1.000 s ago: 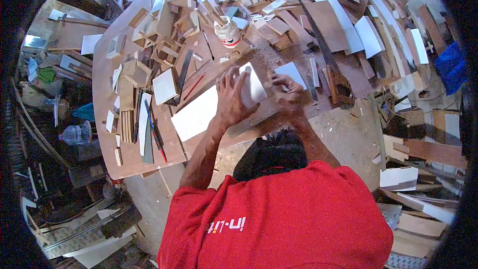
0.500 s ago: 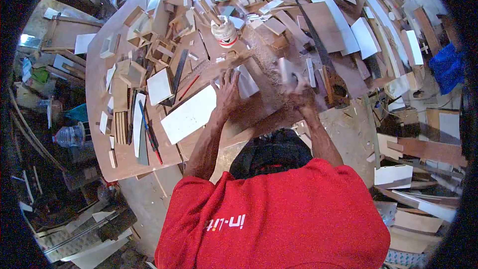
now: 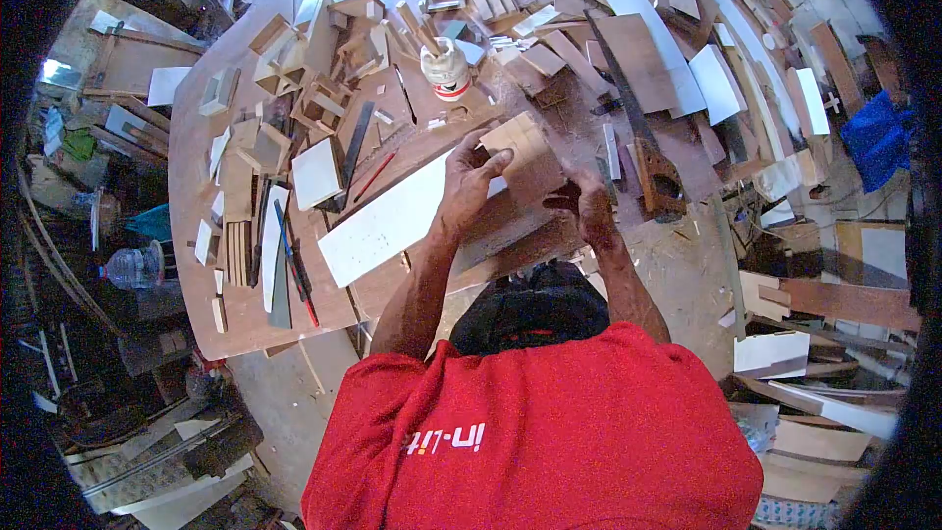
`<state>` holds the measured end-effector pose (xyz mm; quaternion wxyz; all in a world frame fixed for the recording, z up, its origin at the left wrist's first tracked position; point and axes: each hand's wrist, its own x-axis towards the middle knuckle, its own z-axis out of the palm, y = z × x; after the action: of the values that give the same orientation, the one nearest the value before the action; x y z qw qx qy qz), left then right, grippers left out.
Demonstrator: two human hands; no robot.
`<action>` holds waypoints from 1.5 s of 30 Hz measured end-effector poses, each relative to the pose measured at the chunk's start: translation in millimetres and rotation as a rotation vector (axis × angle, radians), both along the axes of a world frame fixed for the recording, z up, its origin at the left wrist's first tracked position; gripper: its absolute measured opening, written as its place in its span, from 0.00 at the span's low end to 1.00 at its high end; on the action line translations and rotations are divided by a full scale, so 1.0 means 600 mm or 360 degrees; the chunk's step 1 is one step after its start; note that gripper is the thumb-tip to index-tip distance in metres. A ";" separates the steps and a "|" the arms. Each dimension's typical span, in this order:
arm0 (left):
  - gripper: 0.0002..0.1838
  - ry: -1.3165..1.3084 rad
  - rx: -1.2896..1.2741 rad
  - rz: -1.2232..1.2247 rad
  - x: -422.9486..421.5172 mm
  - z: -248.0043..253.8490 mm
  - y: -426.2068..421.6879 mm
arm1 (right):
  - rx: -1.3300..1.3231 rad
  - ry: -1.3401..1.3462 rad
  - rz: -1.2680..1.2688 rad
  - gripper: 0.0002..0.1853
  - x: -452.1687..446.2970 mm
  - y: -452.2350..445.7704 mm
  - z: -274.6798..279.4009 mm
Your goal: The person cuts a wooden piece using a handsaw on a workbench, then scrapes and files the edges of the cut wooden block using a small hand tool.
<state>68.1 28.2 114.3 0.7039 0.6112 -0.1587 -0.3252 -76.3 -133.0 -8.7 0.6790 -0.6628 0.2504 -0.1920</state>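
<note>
A brown wooden piece (image 3: 525,152) is held tilted above the near part of the table. My left hand (image 3: 473,177) grips its left side, with the thumb on its face. At its lower right corner is my right hand (image 3: 589,201), fingers bent; whether they grip the piece is hard to make out. Under and left of my left hand lies a long white board (image 3: 378,224). A red pencil (image 3: 376,177) rests beyond that board. Farther back stands a white glue tub (image 3: 445,69) with sticks in it.
A handsaw (image 3: 655,172) lies right of my right hand. Small wooden box frames (image 3: 324,103) stand at the back left. A white-faced block (image 3: 317,174) and a blue pen (image 3: 285,231) lie on the left. Boards (image 3: 638,59) are stacked at the back right.
The piece by my left hand has been lifted and turned, now showing a brown face. My right hand has moved in against it. The white piece near my right hand no longer shows.
</note>
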 end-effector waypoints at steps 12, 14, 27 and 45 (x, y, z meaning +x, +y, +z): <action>0.28 0.0277 0.0106 0.0047 -0.001 -0.017 0.030 | 0.0199 0.0215 0.0109 0.16 0.017 0.047 0.183; 0.28 0.0235 0.0169 -0.0063 -0.008 -0.001 0.033 | 0.0114 0.0290 0.0131 0.16 0.024 0.043 0.175; 0.22 -0.0019 -0.0245 0.0012 -0.020 0.011 0.038 | -0.0596 0.0101 0.0209 0.14 0.030 0.018 0.019; 0.16 -0.0607 0.0006 0.0270 -0.059 -0.020 0.025 | -0.0257 0.0192 0.0416 0.21 -0.001 0.032 0.144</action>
<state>32.5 43.1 102.6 0.6849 0.6742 -0.2364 -0.1435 -76.9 -113.8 77.8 0.6266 -0.7524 0.1861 -0.0813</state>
